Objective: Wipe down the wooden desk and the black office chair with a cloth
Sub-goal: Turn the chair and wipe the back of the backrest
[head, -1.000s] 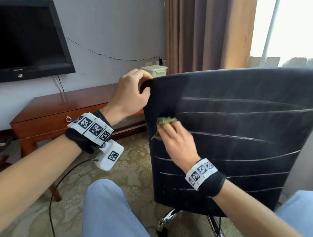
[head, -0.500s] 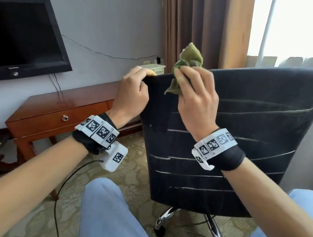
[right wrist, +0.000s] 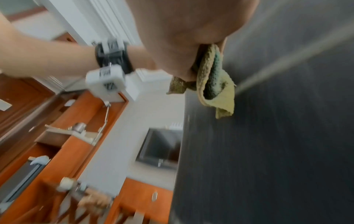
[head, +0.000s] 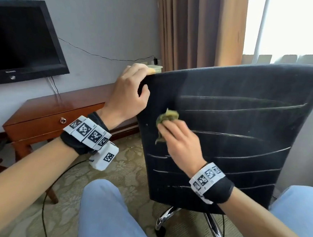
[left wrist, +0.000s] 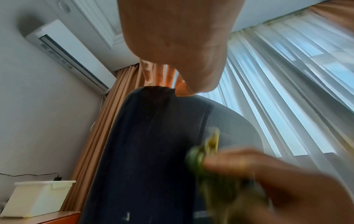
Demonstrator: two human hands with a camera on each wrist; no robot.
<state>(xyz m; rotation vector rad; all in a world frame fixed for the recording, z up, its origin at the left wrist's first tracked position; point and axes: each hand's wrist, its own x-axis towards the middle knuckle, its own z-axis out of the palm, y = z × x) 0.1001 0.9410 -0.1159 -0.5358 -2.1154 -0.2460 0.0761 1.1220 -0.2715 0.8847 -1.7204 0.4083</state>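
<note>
The black office chair [head: 235,128] stands in front of me with the rear of its backrest facing me, marked with thin pale lines. My left hand [head: 129,93] grips the backrest's top left corner, fingers hooked over the edge. My right hand [head: 178,138] holds a bunched green cloth [head: 168,117] and presses it against the left part of the backrest. In the right wrist view the cloth [right wrist: 214,81] lies squeezed under the palm against the chair [right wrist: 268,136]. The wooden desk [head: 58,114] stands along the wall to the left, behind my left arm.
A black TV [head: 21,40] hangs on the wall above the desk. A white box [left wrist: 38,198] sits on the desk's far end by the brown curtain [head: 196,28]. The chair's chrome base [head: 164,220] stands on patterned carpet between my knees. A cable trails across the floor at left.
My right hand with the cloth went up from mid-backrest to the top edge, then came back down to mid-height on the left side. My left hand kept its grip on the corner.
</note>
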